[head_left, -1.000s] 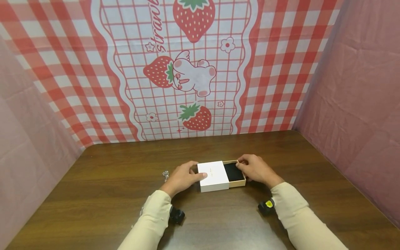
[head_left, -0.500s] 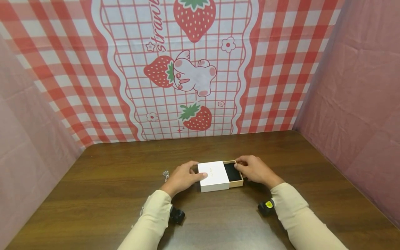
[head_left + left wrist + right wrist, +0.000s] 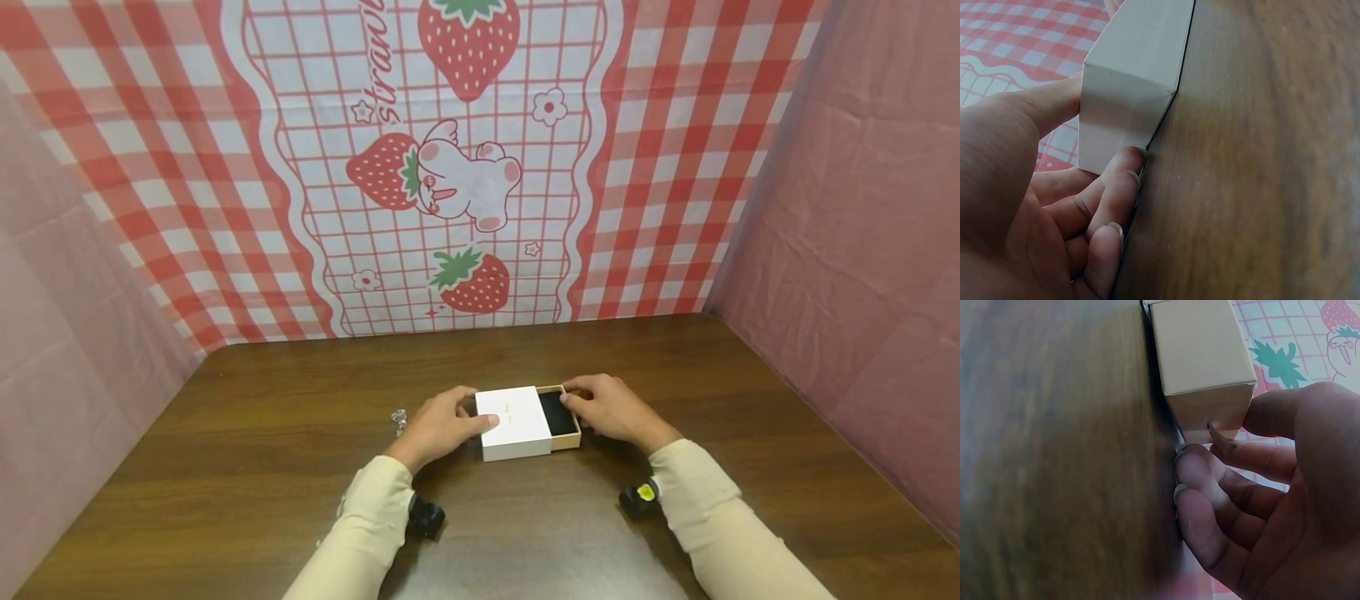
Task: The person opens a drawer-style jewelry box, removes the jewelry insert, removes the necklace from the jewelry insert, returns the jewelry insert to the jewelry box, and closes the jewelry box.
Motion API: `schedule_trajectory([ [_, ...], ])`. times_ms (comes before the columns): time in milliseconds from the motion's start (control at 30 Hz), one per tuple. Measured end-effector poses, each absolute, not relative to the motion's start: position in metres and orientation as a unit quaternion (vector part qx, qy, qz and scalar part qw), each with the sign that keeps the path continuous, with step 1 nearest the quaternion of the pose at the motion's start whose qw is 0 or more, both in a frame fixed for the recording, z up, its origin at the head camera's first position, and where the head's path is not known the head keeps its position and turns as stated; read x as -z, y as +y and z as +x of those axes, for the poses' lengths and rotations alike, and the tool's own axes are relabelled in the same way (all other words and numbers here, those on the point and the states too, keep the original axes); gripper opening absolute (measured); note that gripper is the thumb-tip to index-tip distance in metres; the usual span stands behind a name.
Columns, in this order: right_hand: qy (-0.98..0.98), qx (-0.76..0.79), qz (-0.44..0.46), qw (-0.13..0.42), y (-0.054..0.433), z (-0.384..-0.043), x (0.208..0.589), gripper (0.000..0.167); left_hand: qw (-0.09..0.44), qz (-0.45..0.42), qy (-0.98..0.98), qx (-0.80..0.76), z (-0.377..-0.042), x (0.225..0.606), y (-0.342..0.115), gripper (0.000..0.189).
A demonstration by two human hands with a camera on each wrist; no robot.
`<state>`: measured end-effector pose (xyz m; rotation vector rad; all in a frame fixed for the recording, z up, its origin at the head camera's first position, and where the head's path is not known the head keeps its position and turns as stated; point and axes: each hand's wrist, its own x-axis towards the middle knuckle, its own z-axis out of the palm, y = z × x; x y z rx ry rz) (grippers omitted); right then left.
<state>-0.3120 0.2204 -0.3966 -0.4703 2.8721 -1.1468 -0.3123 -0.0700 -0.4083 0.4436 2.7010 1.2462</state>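
A white slide-out gift box lies flat on the table in the head view. Its white sleeve has small gold lettering, and its cream drawer sticks out to the right, lined with a black pad. My left hand grips the sleeve's left end, thumb on top, other fingers low against the end wall in the left wrist view. With thumb and fingertips, my right hand holds the drawer's right end. A small pull tab pokes out of that end wall in the right wrist view.
A small shiny silver trinket lies on the brown wooden table behind the left wrist. A red checked strawberry cloth hangs at the back, with pink cloth along the sides.
The drawer has slid a little left into the sleeve, so less of the black pad shows. My right hand has moved left with it; the left hand and sleeve stay put.
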Motion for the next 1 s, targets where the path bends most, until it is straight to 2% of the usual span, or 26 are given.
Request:
schedule_trajectory([
  [1000, 0.921, 0.359, -0.153, 0.015, 0.2178, -0.3125, 0.3973, 0.037, 0.068, 0.148, 0.896, -0.414, -0.3116, 0.4081, -0.0697, 0.073],
])
